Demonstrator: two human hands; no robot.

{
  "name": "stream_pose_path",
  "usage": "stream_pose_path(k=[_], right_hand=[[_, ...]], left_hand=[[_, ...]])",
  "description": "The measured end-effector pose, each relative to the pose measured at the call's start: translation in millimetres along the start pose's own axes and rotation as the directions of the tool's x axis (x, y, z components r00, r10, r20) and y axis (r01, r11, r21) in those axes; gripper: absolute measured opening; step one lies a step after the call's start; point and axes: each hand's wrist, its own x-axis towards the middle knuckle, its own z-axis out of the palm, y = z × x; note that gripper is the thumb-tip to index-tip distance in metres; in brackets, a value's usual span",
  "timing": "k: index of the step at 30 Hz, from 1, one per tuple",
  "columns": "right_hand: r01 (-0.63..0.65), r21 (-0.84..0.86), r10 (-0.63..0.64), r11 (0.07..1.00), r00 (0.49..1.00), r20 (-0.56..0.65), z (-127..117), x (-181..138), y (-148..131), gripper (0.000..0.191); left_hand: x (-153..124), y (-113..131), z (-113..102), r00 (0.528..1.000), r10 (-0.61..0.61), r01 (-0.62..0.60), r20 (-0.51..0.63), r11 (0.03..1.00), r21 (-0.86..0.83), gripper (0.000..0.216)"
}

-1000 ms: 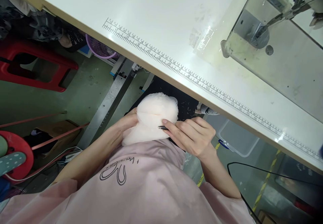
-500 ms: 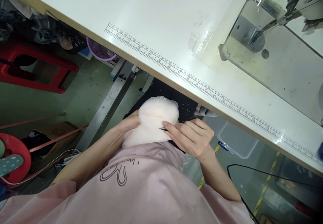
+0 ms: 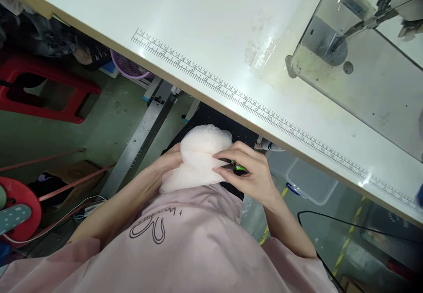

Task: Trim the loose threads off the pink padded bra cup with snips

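A soft, sheer white fabric piece (image 3: 201, 163) is bunched over my lap, against the pink shirt. My left hand (image 3: 169, 161) is closed on its left side, with the fingertips hidden behind the cloth. At the fabric's right side, my right hand (image 3: 253, 172) grips small thread snips (image 3: 233, 165) with dark blades and a bit of green. The blades stand apart between thumb and forefinger, their tips close to the cloth. Whether they touch it, I cannot tell.
Above my lap runs the edge of a white table (image 3: 211, 15) with a printed ruler scale. A sewing machine (image 3: 357, 42) stands at upper right. To the left are a red stool (image 3: 71, 103) and a purple basket (image 3: 127, 66); a clear plastic bin (image 3: 312, 180) lies below right.
My right hand has opened its grip, so thumb and forefinger are spread and the snips' blades and green part show. The fabric and my left hand hold nearly the same place.
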Motion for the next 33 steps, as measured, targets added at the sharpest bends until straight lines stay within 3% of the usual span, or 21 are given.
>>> stream_pose_path(k=[3,8,13,15,18,21,23,27,33], right_hand=[[-0.011,0.09,0.012,0.996,1.0,-0.007,0.8,3.0,3.5,0.012],[-0.029,0.172,0.028,0.985,1.0,0.007,-0.9,6.1,7.0,0.01],[-0.009,0.168,0.008,0.986,1.0,0.008,-1.4,7.7,6.3,0.007],[0.029,0.085,-0.029,0.996,1.0,0.0,-1.8,7.4,5.4,0.012],[0.14,-0.175,-0.146,0.975,0.989,-0.023,-2.6,5.1,4.4,0.029],[0.226,-0.389,-0.251,0.893,0.968,-0.015,-2.1,2.4,4.1,0.028],[0.26,-0.424,-0.289,0.868,0.957,-0.005,-0.6,1.7,4.2,0.027],[0.291,-0.34,-0.307,0.894,0.952,0.006,4.4,2.8,7.1,0.023],[0.178,-0.069,-0.179,0.982,0.984,-0.007,6.8,5.7,12.3,0.022]], left_hand=[[15.9,-8.4,-13.4,0.998,0.009,-0.009,0.056,1.0,0.005,0.041],[16.0,-14.2,-22.0,0.997,0.042,-0.042,0.069,0.999,0.006,0.051],[14.7,-13.2,-24.2,0.999,0.043,-0.043,-0.021,0.998,0.036,0.059],[12.7,-10.4,-23.0,0.999,0.024,-0.023,-0.032,0.999,0.04,0.063],[9.0,-5.8,-20.5,1.0,0.027,-0.027,0.001,0.999,0.025,0.063],[7.4,-3.4,-18.2,0.999,0.031,-0.031,0.027,0.999,0.01,0.056],[7.7,-3.2,-17.2,0.999,0.021,-0.021,0.03,1.0,-0.003,0.049],[10.3,-4.9,-17.3,1.0,0.015,-0.015,-0.006,0.999,-0.029,0.046],[7.9,-4.2,-14.6,0.999,0.023,-0.024,-0.041,0.999,-0.02,0.048]])
